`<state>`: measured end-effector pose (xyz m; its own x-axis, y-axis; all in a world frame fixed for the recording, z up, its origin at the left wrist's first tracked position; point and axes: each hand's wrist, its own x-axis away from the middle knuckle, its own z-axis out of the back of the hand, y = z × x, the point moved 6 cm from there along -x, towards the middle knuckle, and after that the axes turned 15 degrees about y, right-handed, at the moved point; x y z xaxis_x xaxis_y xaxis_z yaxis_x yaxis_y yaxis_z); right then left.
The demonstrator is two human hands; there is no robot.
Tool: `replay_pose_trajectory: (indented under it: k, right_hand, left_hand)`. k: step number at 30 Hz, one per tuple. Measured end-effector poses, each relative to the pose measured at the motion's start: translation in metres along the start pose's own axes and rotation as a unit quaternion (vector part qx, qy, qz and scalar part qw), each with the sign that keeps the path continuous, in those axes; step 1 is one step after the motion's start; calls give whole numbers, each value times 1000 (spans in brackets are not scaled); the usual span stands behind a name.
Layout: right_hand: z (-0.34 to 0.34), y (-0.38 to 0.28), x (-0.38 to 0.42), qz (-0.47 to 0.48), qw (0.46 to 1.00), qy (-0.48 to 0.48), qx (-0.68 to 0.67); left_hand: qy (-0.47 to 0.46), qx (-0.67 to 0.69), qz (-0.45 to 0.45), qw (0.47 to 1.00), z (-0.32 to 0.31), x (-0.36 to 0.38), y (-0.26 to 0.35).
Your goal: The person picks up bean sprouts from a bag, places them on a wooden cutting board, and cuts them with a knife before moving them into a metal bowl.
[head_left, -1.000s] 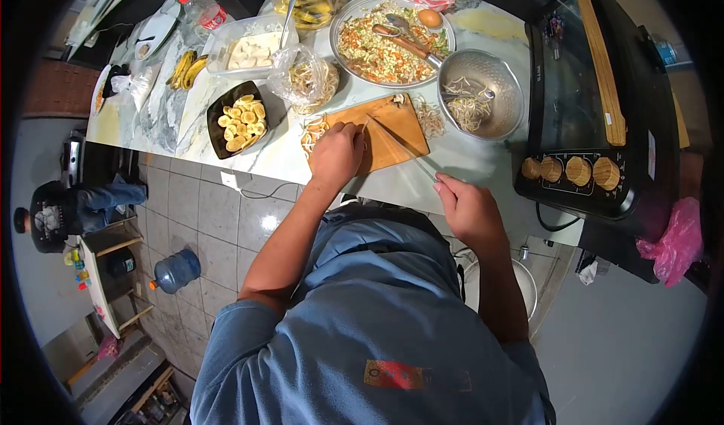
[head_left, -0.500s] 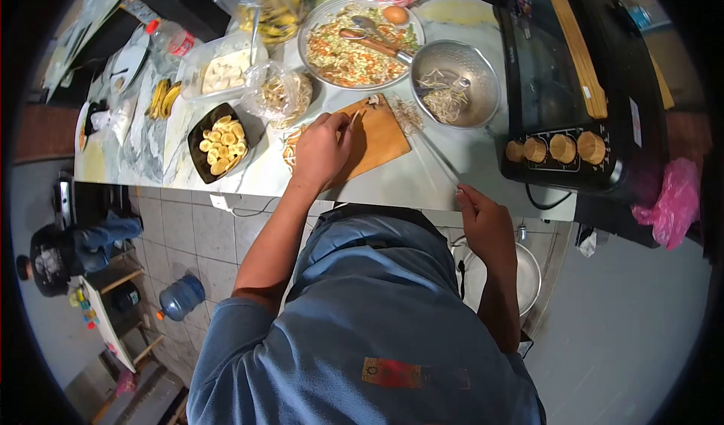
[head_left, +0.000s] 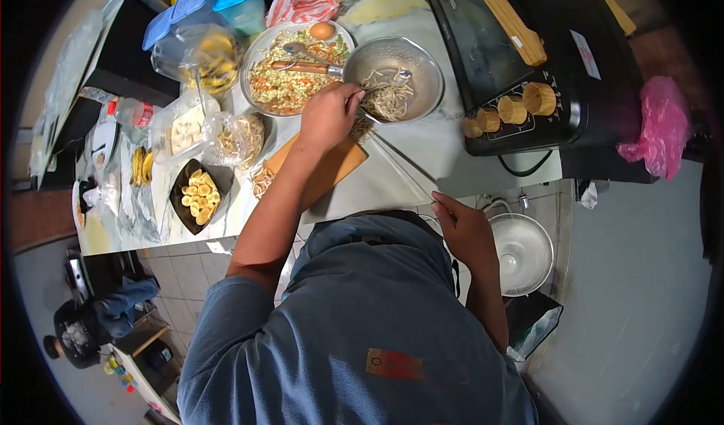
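My left hand (head_left: pixel 329 114) is over the near-left rim of the metal bowl (head_left: pixel 424 78), its fingers pinched together beside the bean sprouts (head_left: pixel 389 97); what they hold is too small to tell. Below my left forearm lies the wooden cutting board (head_left: pixel 332 170), partly hidden. My right hand (head_left: pixel 461 229) is closed on the end of a long thin knife (head_left: pixel 403 170), whose blade reaches up toward the board. More sprouts (head_left: pixel 262 180) lie at the board's left edge. A plate of chopped vegetables (head_left: pixel 283 85) with an egg (head_left: pixel 322 30) stands behind my left hand.
A black oven (head_left: pixel 577 116) stands on the right. On the left are a bag of sprouts (head_left: pixel 235 140), a tub of white pieces (head_left: pixel 183 133), a dark bowl of sliced food (head_left: pixel 200 196) and a bottle (head_left: pixel 134 113). Another person (head_left: pixel 83 333) is at the far left.
My left hand has moved from the cutting board up and right to the metal bowl. The view has shifted, and my right hand still holds the knife low at the counter's edge.
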<state>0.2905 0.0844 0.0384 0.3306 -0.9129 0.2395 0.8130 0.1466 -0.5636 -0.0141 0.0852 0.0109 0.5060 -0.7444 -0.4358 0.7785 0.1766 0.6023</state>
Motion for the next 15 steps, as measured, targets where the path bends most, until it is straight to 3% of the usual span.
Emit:
replay_pose_trajectory:
  k: [3, 6, 9, 12, 15]
  right_hand:
    - [-1, 3, -2, 6, 1000, -8, -5]
    - [-4, 3, -7, 19, 1000, -21, -7]
    - [-8, -2, -18, 40, 998, -31, -23]
    - [-13, -15, -29, 44, 996, -76, -14]
    - [-19, -22, -38, 78, 994, -76, -24]
  left_hand:
    - [16, -19, -35, 999, -1, -3, -2]
    - [23, 14, 28, 999, 21, 0, -19]
    - [-37, -15, 119, 992, 43, 13, -45]
    - [-65, -21, 69, 995, 60, 41, -60]
    - [-121, -50, 121, 984, 70, 73, -66]
